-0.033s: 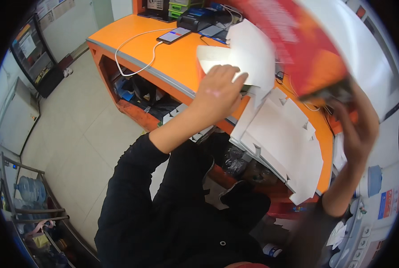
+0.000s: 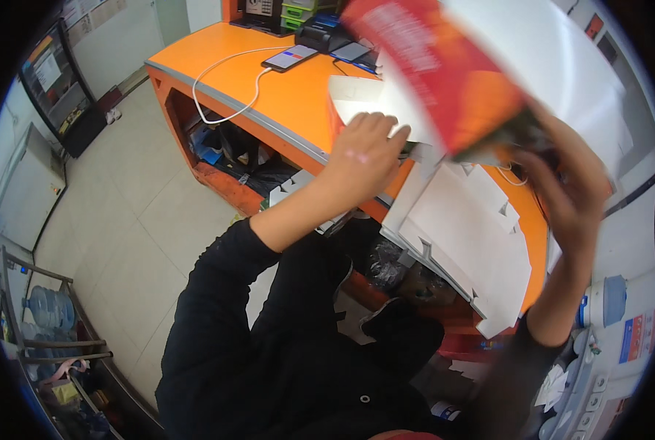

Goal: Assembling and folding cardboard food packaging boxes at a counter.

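Note:
On the orange counter stands a partly folded cardboard box, white inside and red outside. My left hand has its fingers bent over the near edge of this box. My right hand grips the end of a raised red printed panel with an orange patch, blurred by motion; it seems to belong to the same box, though the join is hidden. Below the hands lies a stack of flat white box blanks with notched edges, jutting over the counter's front.
The orange counter holds a phone on a white cable, a black device and green trays. Bags crowd the shelf beneath. A rack with large water bottles stands at lower left.
My right hand has swung left with the red panel, which now leans further over the box. My left hand stays nearly in place at the box's edge.

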The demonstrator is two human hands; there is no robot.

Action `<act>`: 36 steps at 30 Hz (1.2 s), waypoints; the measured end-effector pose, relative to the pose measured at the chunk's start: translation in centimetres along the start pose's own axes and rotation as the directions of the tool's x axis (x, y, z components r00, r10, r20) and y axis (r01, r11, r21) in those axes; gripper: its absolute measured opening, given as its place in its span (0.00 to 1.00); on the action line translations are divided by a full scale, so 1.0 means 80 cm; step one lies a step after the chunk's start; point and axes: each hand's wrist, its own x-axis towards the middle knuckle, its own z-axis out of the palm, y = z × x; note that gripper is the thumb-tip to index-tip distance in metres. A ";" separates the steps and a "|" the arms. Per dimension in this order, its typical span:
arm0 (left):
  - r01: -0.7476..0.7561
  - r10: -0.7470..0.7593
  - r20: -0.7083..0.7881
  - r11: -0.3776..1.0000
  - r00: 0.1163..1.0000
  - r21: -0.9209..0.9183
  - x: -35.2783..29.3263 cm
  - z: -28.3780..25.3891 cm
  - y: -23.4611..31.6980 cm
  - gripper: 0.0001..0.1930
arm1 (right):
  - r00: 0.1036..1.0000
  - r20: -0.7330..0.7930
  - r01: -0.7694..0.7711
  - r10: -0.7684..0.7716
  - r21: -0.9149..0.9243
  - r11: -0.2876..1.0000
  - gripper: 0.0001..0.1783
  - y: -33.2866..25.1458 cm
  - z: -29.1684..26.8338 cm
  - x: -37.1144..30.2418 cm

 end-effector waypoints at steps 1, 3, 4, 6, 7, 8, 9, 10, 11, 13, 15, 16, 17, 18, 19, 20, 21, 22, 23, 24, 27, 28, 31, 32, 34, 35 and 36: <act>0.044 -0.044 0.075 0.999 0.996 -0.005 -0.007 0.010 0.001 0.11 | 0.995 0.099 0.020 -0.021 0.009 1.000 0.25 -0.001 0.020 0.026; 0.063 -0.067 0.106 0.997 0.992 0.036 -0.018 0.010 0.003 0.11 | 0.979 0.190 0.061 -0.069 0.047 0.997 0.25 0.013 0.061 0.057; 0.076 -0.080 0.127 0.996 0.989 0.041 -0.018 0.014 0.007 0.10 | 0.964 0.266 -0.017 -0.007 0.088 0.996 0.26 0.023 0.078 0.064; 0.063 -0.064 0.011 0.997 0.998 0.054 -0.019 0.017 0.008 0.10 | 0.936 0.349 -0.092 0.039 0.136 0.986 0.27 0.036 0.107 0.075; 0.052 -0.055 0.033 0.995 0.998 0.088 -0.021 0.016 0.009 0.11 | 0.936 0.345 -0.105 0.075 0.070 0.992 0.26 0.040 0.117 0.079; 0.040 -0.047 0.057 0.992 0.997 0.120 -0.023 0.015 0.010 0.13 | 0.934 0.338 -0.119 0.112 0.002 0.993 0.24 0.045 0.126 0.082; 0.038 -0.053 0.082 0.983 0.995 0.179 -0.024 0.014 0.013 0.13 | 0.933 0.342 -0.116 0.114 -0.017 0.993 0.23 0.053 0.135 0.084; 0.039 -0.054 0.081 0.984 0.995 0.174 -0.025 0.013 0.017 0.13 | 0.931 0.345 -0.118 0.118 -0.021 0.993 0.23 0.057 0.144 0.085; 0.044 -0.071 0.134 0.980 0.988 0.193 -0.025 0.012 0.021 0.14 | 0.940 0.325 -0.102 0.105 -0.024 0.994 0.21 0.061 0.150 0.086; 0.003 -0.033 0.111 0.966 0.993 0.258 -0.024 0.016 0.021 0.13 | 0.947 0.306 -0.096 0.100 -0.030 0.995 0.18 0.063 0.158 0.087; 0.013 -0.044 0.122 0.969 0.992 0.248 -0.025 0.019 0.017 0.13 | 0.885 0.388 -0.181 0.258 -0.224 0.958 0.14 0.059 0.167 0.089; 0.021 -0.052 0.127 0.971 0.991 0.237 -0.023 0.019 0.017 0.12 | 0.880 0.386 -0.197 0.278 -0.236 0.952 0.14 0.056 0.169 0.087; 0.013 -0.042 0.128 0.976 0.991 0.216 -0.021 0.019 0.017 0.12 | 0.914 0.352 -0.086 0.203 -0.321 0.943 0.13 0.053 0.171 0.085; 0.025 -0.053 0.138 0.980 0.989 0.198 -0.020 0.017 0.015 0.12 | 0.937 0.326 0.022 0.123 -0.407 0.913 0.14 0.054 0.170 0.082; 0.035 -0.063 0.151 0.983 0.986 0.182 -0.019 0.017 0.013 0.11 | 0.939 0.321 0.026 0.124 -0.424 0.905 0.13 0.060 0.171 0.081; 0.025 -0.051 0.155 0.986 0.987 0.164 -0.018 0.019 0.012 0.11 | 0.937 0.317 0.009 0.144 -0.434 0.901 0.13 0.065 0.168 0.083; 0.041 -0.066 0.150 0.986 0.986 0.160 -0.016 0.021 0.011 0.10 | 0.906 0.388 0.000 0.170 -0.402 0.916 0.12 0.068 0.164 0.088; 0.060 -0.083 0.141 0.985 0.987 0.161 -0.013 0.024 0.010 0.08 | 0.871 0.455 -0.005 0.186 -0.370 0.929 0.11 0.071 0.160 0.092; 0.048 -0.069 0.132 0.987 0.989 0.156 -0.012 0.029 0.008 0.07 | 0.897 0.417 0.030 0.143 -0.381 0.924 0.09 0.076 0.164 0.090; 0.042 -0.062 0.130 0.988 0.990 0.149 -0.011 0.032 0.007 0.07 | 0.898 0.414 0.024 0.151 -0.389 0.921 0.09 0.079 0.166 0.086; 0.009 -0.020 0.105 0.995 0.994 0.104 -0.011 0.035 0.006 0.06 | 0.901 0.402 0.002 0.162 -0.378 0.926 0.10 0.084 0.173 0.076; 0.012 -0.025 0.121 0.994 0.992 0.106 -0.011 0.035 0.006 0.06 | 0.897 0.404 -0.016 0.183 -0.383 0.924 0.10 0.083 0.175 0.073; 0.038 -0.042 0.104 0.999 0.994 0.038 -0.015 0.024 0.003 0.09 | 0.876 0.430 -0.038 0.220 -0.394 0.919 0.11 0.080 0.170 0.072; 0.057 -0.054 0.069 0.998 0.996 -0.034 -0.017 0.019 0.000 0.11 | 0.859 0.453 -0.041 0.239 -0.404 0.914 0.12 0.080 0.168 0.072; 0.183 -0.189 -0.113 0.981 0.975 -0.065 -0.024 0.010 -0.017 0.16 | 0.901 0.395 -0.104 0.178 -0.200 0.974 0.12 0.081 0.176 0.067; 0.300 -0.324 -0.280 0.946 0.904 -0.126 -0.032 0.005 -0.026 0.21 | 0.935 0.329 -0.151 0.136 0.020 0.988 0.13 0.082 0.183 0.064; 0.298 -0.320 -0.278 0.947 0.906 -0.120 -0.042 0.008 -0.039 0.21 | 0.936 0.325 -0.149 0.133 0.026 0.988 0.13 0.082 0.189 0.065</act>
